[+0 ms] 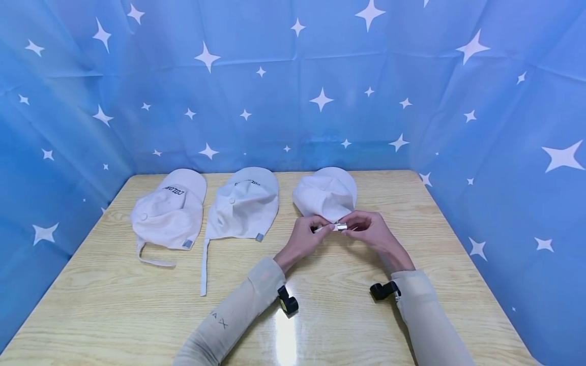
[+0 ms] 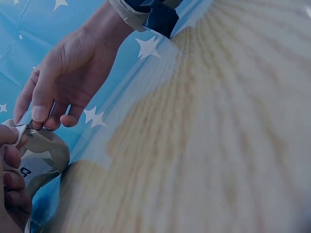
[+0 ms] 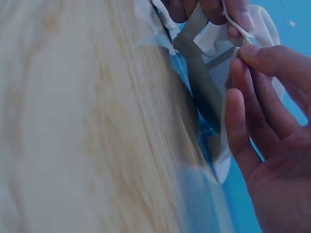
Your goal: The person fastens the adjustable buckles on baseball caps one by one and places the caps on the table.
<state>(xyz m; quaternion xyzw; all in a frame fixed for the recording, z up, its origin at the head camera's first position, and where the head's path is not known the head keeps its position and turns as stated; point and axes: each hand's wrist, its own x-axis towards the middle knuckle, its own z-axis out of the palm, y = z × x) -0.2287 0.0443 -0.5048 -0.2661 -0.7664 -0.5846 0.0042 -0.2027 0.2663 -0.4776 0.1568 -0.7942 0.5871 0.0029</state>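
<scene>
A white baseball cap (image 1: 322, 195) lies at the right of a row, its brim toward the back wall and its strap side toward me. My left hand (image 1: 308, 238) pinches the white strap (image 3: 233, 20) between thumb and fingers. At the other side of the small metal buckle (image 1: 341, 226), my right hand (image 1: 376, 235) pinches the buckle end with thumb and index finger. The right hand (image 2: 80, 68) shows its other fingers loosely bent in the left wrist view. How far the strap runs through the buckle is hidden by the fingertips.
Two more white caps, one in the middle (image 1: 244, 208) and one at the left (image 1: 167, 216), lie with straps hanging loose toward me. All are on a wooden table (image 1: 339, 315). A blue star-patterned curtain (image 1: 274, 101) encloses the back and sides.
</scene>
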